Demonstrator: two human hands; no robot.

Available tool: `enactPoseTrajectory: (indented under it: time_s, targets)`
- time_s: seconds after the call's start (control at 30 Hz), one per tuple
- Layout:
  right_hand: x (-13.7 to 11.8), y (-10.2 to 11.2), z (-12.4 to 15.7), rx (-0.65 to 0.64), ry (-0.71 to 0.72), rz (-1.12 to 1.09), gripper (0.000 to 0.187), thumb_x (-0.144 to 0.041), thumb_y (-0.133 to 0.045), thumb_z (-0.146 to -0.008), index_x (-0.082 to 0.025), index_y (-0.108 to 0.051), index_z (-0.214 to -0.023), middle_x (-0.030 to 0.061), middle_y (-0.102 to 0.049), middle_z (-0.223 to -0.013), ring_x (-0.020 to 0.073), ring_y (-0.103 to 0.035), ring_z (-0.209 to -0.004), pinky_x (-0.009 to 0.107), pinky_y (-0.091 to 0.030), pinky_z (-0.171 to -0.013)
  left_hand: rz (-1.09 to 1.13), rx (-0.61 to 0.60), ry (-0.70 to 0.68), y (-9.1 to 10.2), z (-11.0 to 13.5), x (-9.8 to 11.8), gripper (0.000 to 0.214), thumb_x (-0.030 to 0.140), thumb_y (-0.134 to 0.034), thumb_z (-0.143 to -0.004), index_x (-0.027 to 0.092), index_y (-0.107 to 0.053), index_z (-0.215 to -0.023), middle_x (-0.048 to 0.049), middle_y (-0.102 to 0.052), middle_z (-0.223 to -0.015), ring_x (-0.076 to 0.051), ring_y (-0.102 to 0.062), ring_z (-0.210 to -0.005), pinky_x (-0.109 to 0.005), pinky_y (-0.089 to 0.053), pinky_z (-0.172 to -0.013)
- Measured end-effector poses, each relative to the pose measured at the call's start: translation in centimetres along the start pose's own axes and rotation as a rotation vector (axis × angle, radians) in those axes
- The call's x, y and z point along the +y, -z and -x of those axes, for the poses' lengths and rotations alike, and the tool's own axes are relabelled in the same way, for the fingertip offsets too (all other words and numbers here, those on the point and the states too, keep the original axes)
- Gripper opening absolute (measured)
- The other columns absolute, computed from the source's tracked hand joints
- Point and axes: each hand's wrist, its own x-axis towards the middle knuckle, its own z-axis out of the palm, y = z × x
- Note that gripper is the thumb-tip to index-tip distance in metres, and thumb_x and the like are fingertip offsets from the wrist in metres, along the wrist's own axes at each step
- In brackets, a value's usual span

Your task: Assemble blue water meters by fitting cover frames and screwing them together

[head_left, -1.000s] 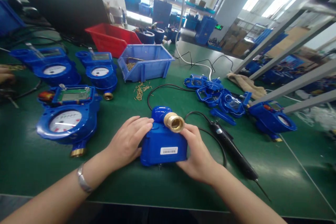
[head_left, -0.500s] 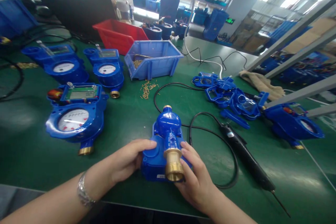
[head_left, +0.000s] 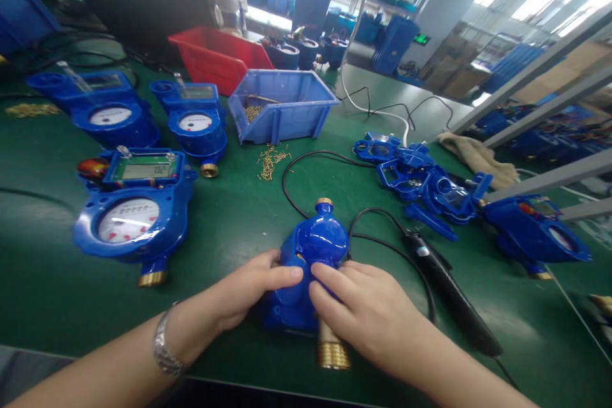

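A blue water meter (head_left: 325, 237) with brass threaded ends is between my hands near the table's front edge, its rounded underside turned up. My left hand (head_left: 261, 284) grips its left side, thumb laid on the blue casing. My right hand (head_left: 366, 306) is closed over the pipe part, fingers on the body just above the lower brass end. The dial side of this meter faces away and is hidden. To the left sits an opened water meter (head_left: 131, 220) with a white dial and a small display. A black electric screwdriver (head_left: 449, 293) lies to the right.
Two more meters (head_left: 196, 124) stand at the back left. Behind are a blue bin (head_left: 299, 118) holding small brass screws, a red bin (head_left: 210, 57), and loose screws (head_left: 270, 162) on the green table. Blue covers (head_left: 415, 172) lie heaped right, near another meter (head_left: 535, 233). The screwdriver's cable loops behind my hands.
My right hand has shifted from the meter's right side to over its pipe part. The held meter has turned and moved slightly right. My left hand keeps its grip.
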Motion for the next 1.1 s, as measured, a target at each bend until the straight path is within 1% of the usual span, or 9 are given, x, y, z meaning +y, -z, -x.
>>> enactPoseTrajectory:
  time_s: [0.17,0.37,0.47,0.57,0.7,0.8,0.9,1.0,1.1]
  targets:
    - [-0.1,0.7,-1.1,0.085,-0.127,0.049,0.042,-0.017,-0.022,-0.096,-0.014,-0.063,-0.083,0.0106,-0.067,-0.081,0.0168,-0.058,-0.057,0.028,-0.042,-0.050,0.007,-0.018,-0.047,0.3,0.3,-0.2,0.063,0.042,-0.076,-0.063,0.011,-0.054,-0.114,-0.0138,-0.068,-0.107,-0.028,-0.062,-0.099,-0.037,-0.046,-0.088]
    - [-0.5,-0.3,-2.6,0.005,-0.123,0.016,0.029,-0.016,-0.033,-0.092,-0.013,-0.062,-0.086,0.0112,-0.066,-0.084,0.0194,-0.059,-0.060,0.030,-0.044,-0.049,0.043,-0.055,-0.058,0.7,0.2,0.3,0.055,0.040,-0.071,-0.070,0.012,-0.057,-0.115,-0.0110,-0.070,-0.104,-0.027,-0.063,-0.097,-0.038,-0.043,-0.092]
    - [0.6,0.4,-3.7,-0.105,-0.149,-0.183,0.022,-0.011,-0.040,-0.087,-0.015,-0.060,-0.097,0.0102,-0.065,-0.096,0.0180,-0.063,-0.071,0.029,-0.050,-0.058,0.061,-0.044,-0.068,1.4,0.0,1.3,0.048,0.032,-0.071,-0.069,0.011,-0.060,-0.112,-0.0101,-0.072,-0.099,-0.027,-0.064,-0.094,-0.037,-0.044,-0.089]
    - [4.2,0.7,-5.3,-0.113,-0.246,-0.521,0.037,-0.005,-0.043,-0.082,-0.022,-0.056,-0.112,0.0045,-0.063,-0.108,0.0142,-0.064,-0.086,0.026,-0.052,-0.074,0.095,0.014,-0.096,2.4,-0.1,2.1,0.048,0.031,-0.073,-0.066,0.010,-0.063,-0.108,-0.0117,-0.072,-0.096,-0.027,-0.066,-0.088,-0.036,-0.046,-0.084]
    - [10.7,-3.2,-8.6,0.003,-0.823,-0.440,0.020,-0.011,-0.047,-0.086,-0.016,-0.061,-0.099,0.0045,-0.066,-0.087,0.0146,-0.064,-0.075,0.032,-0.053,-0.073,0.146,0.104,-0.146,3.5,0.1,2.2,0.044,0.034,-0.073,-0.067,0.011,-0.066,-0.104,-0.0110,-0.073,-0.093,-0.025,-0.067,-0.084,-0.033,-0.047,-0.081]
    - [13.9,-8.1,-11.3,-0.060,-0.870,-0.388,0.012,-0.020,-0.054,-0.087,-0.013,-0.062,-0.093,0.0066,-0.065,-0.094,0.0175,-0.062,-0.088,0.038,-0.051,-0.082,0.174,0.164,-0.160,3.8,0.2,2.0,0.042,0.033,-0.072,-0.069,0.013,-0.065,-0.106,-0.0086,-0.073,-0.090,-0.023,-0.067,-0.083,-0.031,-0.047,-0.078]
    - [14.7,-11.7,-13.2,-0.137,-0.862,-0.391,0.025,-0.032,-0.055,-0.089,-0.015,-0.058,-0.106,0.0068,-0.061,-0.108,0.0182,-0.060,-0.094,0.039,-0.051,-0.082,0.189,0.153,-0.157,4.0,0.2,1.9,0.043,0.033,-0.070,-0.071,0.013,-0.064,-0.108,-0.0083,-0.073,-0.092,-0.023,-0.066,-0.083,-0.032,-0.047,-0.080]
    - [14.5,-12.8,-14.1,-0.165,-0.849,-0.429,0.028,-0.032,-0.054,-0.089,-0.016,-0.056,-0.112,0.0081,-0.058,-0.115,0.0198,-0.059,-0.099,0.041,-0.050,-0.084,0.188,0.141,-0.162,4.1,0.1,1.9,0.043,0.033,-0.069,-0.072,0.014,-0.063,-0.110,-0.0083,-0.073,-0.096,-0.023,-0.066,-0.084,-0.032,-0.047,-0.082]
    - [14.0,-11.4,-13.7,-0.169,-0.849,-0.532,0.023,-0.030,-0.054,-0.089,-0.014,-0.058,-0.105,0.0070,-0.060,-0.108,0.0184,-0.060,-0.095,0.039,-0.050,-0.082,0.189,0.145,-0.160,4.2,0.1,2.0,0.046,0.034,-0.069,-0.072,0.014,-0.062,-0.112,-0.0092,-0.071,-0.102,-0.024,-0.066,-0.087,-0.033,-0.046,-0.084]
